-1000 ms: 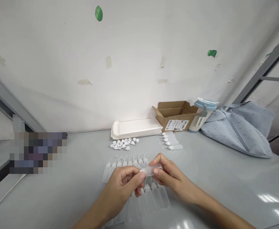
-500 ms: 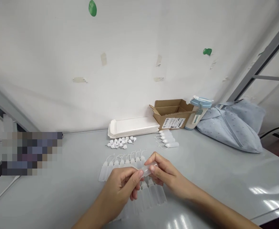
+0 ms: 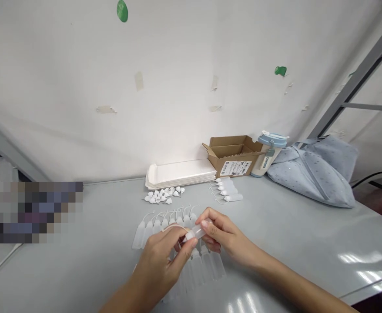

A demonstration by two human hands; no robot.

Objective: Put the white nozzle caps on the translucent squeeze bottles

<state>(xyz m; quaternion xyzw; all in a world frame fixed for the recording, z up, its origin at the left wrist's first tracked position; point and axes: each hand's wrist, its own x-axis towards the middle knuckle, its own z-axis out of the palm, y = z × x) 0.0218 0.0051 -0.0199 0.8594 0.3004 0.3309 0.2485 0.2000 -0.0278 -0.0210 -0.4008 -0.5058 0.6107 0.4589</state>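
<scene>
Between my two hands is a small translucent squeeze bottle [image 3: 198, 231] with a white tip and a thin strap, tilted down to the left. My left hand [image 3: 165, 252] pinches its tip end between thumb and fingers, and the strap curves over my fingers. Around the bottle's body, my right hand [image 3: 219, 230] is closed. Below and behind the hands lie two rows of similar bottles [image 3: 213, 263], the near row partly hidden by my left hand. Several white caps [image 3: 158, 196] sit in a loose pile beyond the rows.
Against the wall lie stacked white trays [image 3: 181, 171], beside an opened cardboard box [image 3: 235, 158]. Several capped bottles [image 3: 233, 197] rest in front of the box. A blue-lidded cup [image 3: 267, 156] and a light blue cloth bag [image 3: 315, 174] stand at right. A pixelated patch covers the left.
My left hand's grip has shifted near the bottle's tip, so the white tip and the strap now show. The view has moved slightly.
</scene>
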